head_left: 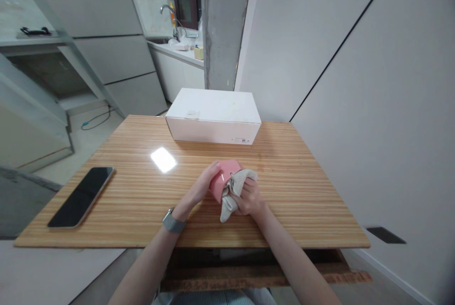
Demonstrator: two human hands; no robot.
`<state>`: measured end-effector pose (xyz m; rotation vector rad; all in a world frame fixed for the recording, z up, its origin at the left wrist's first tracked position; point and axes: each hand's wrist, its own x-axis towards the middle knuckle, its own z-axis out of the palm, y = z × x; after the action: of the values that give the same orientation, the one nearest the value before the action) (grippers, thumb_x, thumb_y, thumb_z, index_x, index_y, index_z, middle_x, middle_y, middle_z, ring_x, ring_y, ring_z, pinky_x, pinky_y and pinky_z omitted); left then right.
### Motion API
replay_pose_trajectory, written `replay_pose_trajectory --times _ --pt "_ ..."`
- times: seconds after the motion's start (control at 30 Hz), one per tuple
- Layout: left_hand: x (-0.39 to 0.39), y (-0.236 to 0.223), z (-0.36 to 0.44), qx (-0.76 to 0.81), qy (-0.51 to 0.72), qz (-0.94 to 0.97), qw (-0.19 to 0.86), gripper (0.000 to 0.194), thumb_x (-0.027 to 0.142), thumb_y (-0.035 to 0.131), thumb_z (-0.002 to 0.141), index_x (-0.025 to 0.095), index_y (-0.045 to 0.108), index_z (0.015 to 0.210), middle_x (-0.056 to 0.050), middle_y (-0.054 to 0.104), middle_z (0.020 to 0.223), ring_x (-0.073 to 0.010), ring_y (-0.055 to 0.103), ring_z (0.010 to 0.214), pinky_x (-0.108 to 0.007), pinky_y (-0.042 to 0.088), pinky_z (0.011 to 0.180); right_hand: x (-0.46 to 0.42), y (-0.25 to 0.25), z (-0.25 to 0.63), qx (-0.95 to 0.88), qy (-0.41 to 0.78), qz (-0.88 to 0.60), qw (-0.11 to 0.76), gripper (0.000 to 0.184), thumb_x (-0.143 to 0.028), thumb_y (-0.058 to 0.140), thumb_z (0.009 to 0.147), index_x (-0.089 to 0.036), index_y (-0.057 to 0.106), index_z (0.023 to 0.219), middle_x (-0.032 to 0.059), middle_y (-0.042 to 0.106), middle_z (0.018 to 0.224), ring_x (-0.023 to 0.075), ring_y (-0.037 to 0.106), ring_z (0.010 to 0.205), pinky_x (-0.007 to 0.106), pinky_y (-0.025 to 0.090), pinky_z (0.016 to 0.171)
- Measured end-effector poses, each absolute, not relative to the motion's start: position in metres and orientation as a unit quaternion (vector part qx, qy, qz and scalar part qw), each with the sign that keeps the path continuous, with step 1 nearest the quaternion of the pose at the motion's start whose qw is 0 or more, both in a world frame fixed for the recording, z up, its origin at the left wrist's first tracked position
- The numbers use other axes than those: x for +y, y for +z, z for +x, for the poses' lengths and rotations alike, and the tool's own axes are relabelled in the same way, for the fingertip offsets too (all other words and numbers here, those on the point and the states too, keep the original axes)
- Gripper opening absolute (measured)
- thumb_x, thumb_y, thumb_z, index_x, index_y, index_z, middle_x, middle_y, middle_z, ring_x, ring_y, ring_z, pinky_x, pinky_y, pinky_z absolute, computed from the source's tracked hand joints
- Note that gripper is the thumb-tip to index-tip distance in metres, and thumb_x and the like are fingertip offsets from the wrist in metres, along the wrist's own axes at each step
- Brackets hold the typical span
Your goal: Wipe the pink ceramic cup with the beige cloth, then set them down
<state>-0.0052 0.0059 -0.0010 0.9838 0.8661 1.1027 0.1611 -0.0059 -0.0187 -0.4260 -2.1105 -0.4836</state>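
Closest to me, two bare forearms [151, 257] reach up from the bottom edge of the frame. Near the centre, over the counter [302, 200], the left hand [203, 184] is clamped on a pink container [219, 180], while the right hand [250, 199] bunches a pale cloth [231, 195] against it. I can't tell how far inside the cloth reaches. I'd say the smooth sides could slip, so a firm left grip and light, even cloth pressure, corners included, would work best.
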Motion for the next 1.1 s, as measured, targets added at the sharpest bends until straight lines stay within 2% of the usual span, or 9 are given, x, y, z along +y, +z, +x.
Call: replay_pose_trajectory --times 0.23,0.37,0.5,0.6,0.7,0.8,0.93,1.1 --pt "-0.002 0.011 -0.003 0.366 0.449 0.563 0.590 0.039 0.047 0.052 0.087 0.017 0.065 0.110 -0.005 0.067 0.110 -0.0214 0.056 0.104 -0.033 0.039 0.098 -0.005 -0.027 0.170 -0.845 -0.130 -0.196 0.480 0.021 -0.023 0.044 0.082 -0.020 0.060 0.070 0.0043 0.061 0.061 0.0184 0.056 0.060 0.035 0.045 0.064" --pt "-0.003 0.009 -0.007 0.337 0.448 0.563 0.607 0.037 0.040 0.060 0.083 0.020 0.060 0.114 -0.004 0.064 0.114 -0.0216 0.054 0.109 -0.031 0.038 0.097 -0.005 -0.028 0.170 -0.816 -0.108 -0.220 0.523 0.019 -0.022 0.043 0.084 -0.020 0.060 0.074 0.0039 0.059 0.063 0.0187 0.054 0.060 0.035 0.043 0.062" --pt "0.001 0.002 -0.008 0.303 0.454 0.543 0.638 0.039 0.037 0.068 0.074 0.018 0.058 0.106 -0.003 0.062 0.100 -0.0184 0.055 0.093 -0.027 0.042 0.083 -0.005 -0.025 0.167 -0.800 -0.091 -0.231 0.547 0.017 -0.024 0.046 0.085 -0.021 0.060 0.077 0.0050 0.061 0.068 0.0197 0.057 0.065 0.037 0.044 0.066" --pt "0.005 -0.005 -0.006 0.329 0.481 0.501 0.640 0.033 0.048 0.057 0.079 0.016 0.057 0.087 0.000 0.058 0.081 -0.0146 0.051 0.075 -0.026 0.041 0.071 -0.005 -0.025 0.165 -0.820 -0.108 -0.218 0.518 0.018 -0.025 0.046 0.085 -0.019 0.062 0.080 0.0067 0.063 0.069 0.0209 0.060 0.067 0.039 0.047 0.068" --pt "0.007 -0.005 -0.003 0.380 0.508 0.484 0.603 0.037 0.052 0.047 0.085 0.017 0.056 0.075 0.001 0.055 0.071 -0.0143 0.048 0.067 -0.029 0.041 0.071 -0.006 -0.025 0.163 -0.843 -0.146 -0.177 0.486 0.022 -0.025 0.045 0.085 -0.017 0.063 0.077 0.0072 0.063 0.065 0.0197 0.059 0.063 0.037 0.048 0.065" --pt "0.004 0.001 -0.004 0.399 0.488 0.529 0.568 0.032 0.048 0.052 0.084 0.017 0.061 0.081 -0.002 0.062 0.080 -0.0175 0.053 0.077 -0.031 0.042 0.079 -0.006 -0.025 0.163 -0.859 -0.157 -0.168 0.457 0.024 -0.027 0.045 0.086 -0.016 0.064 0.077 0.0073 0.064 0.064 0.0197 0.060 0.063 0.037 0.048 0.065" --pt "0.002 0.007 -0.003 0.400 0.458 0.571 0.552 0.037 0.048 0.050 0.087 0.015 0.067 0.092 -0.004 0.068 0.092 -0.0206 0.056 0.088 -0.033 0.042 0.087 -0.004 -0.026 0.166 -0.859 -0.148 -0.189 0.451 0.025 -0.027 0.043 0.085 -0.018 0.065 0.079 0.0077 0.066 0.069 0.0202 0.061 0.067 0.037 0.048 0.067" --pt "-0.001 0.012 -0.003 0.360 0.446 0.582 0.577 0.040 0.047 0.049 0.088 0.018 0.064 0.111 -0.005 0.067 0.109 -0.0222 0.056 0.105 -0.032 0.038 0.097 -0.002 -0.030 0.172 -0.838 -0.133 -0.222 0.480 0.023 -0.025 0.042 0.083 -0.020 0.063 0.073 0.0043 0.060 0.061 0.0182 0.054 0.059 0.035 0.043 0.061"
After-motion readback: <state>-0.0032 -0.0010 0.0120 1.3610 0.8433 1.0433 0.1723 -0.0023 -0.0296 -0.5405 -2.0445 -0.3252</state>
